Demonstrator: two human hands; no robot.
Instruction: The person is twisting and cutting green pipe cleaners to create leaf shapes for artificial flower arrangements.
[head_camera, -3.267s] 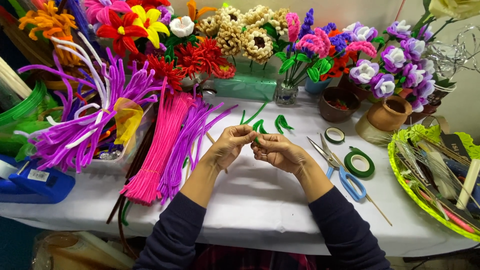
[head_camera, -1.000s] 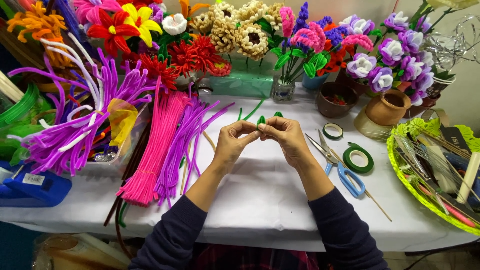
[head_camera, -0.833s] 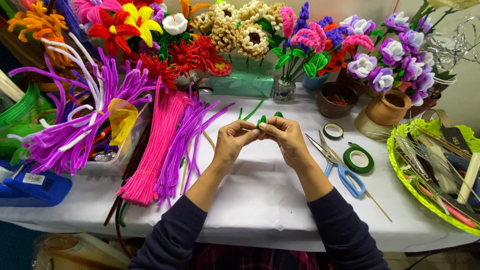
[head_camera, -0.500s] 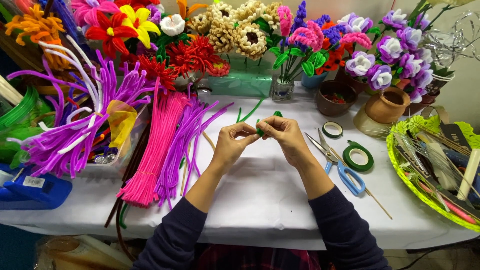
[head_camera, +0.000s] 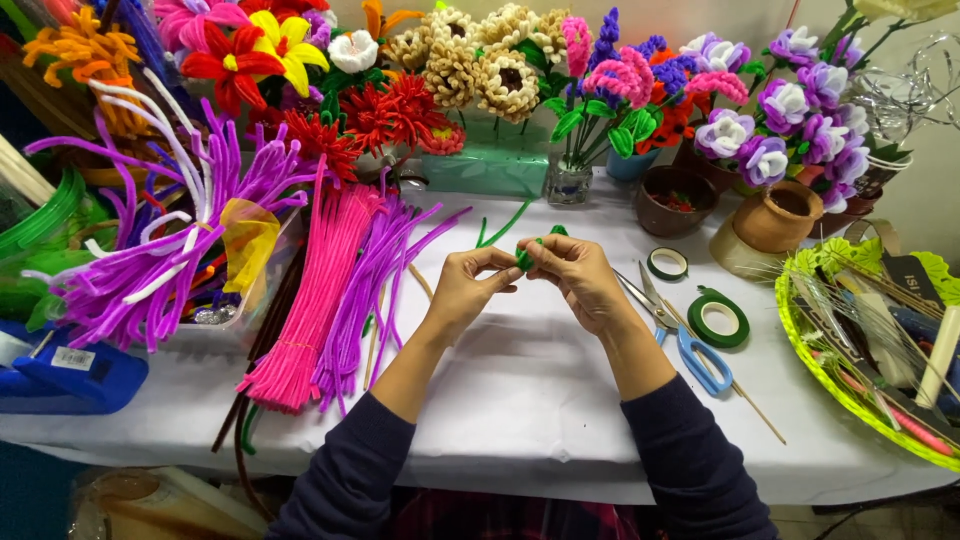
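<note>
— Both hands sit a touch farther from the body than three seconds back, raised off the cloth, and the fuzzy green pipe-cleaner piece (head_camera: 527, 254) is now bunched tight between them instead of stretched out.

— How is it held?

— The left hand (head_camera: 465, 292) pinches its near end with thumb and forefinger; the right hand (head_camera: 578, 280) is closed over the other side, fingers curled round it. The piece sits right at the meeting of the fingertips, above the white tablecloth (head_camera: 520, 390).

— What might go wrong?

— My guess: so little of the green shows that a slip of either pinch would let the bend spring open, or the wire end could prick a fingertip.

— And around the grip?

— Just right of the right wrist lie blue-handled scissors (head_camera: 690, 350), blades pointing toward the hands; an elbow swing could catch them. Beyond those, two rolls of green floral tape (head_camera: 718, 320) could be knocked rolling. Left of the left hand, the bundle of pink chenille stems (head_camera: 310, 300) lies well apart. Just past the grip, loose green stems (head_camera: 500, 225) and a small glass vase of flowers (head_camera: 570, 180) stand within a forward reach, tippable, I judge.
</note>
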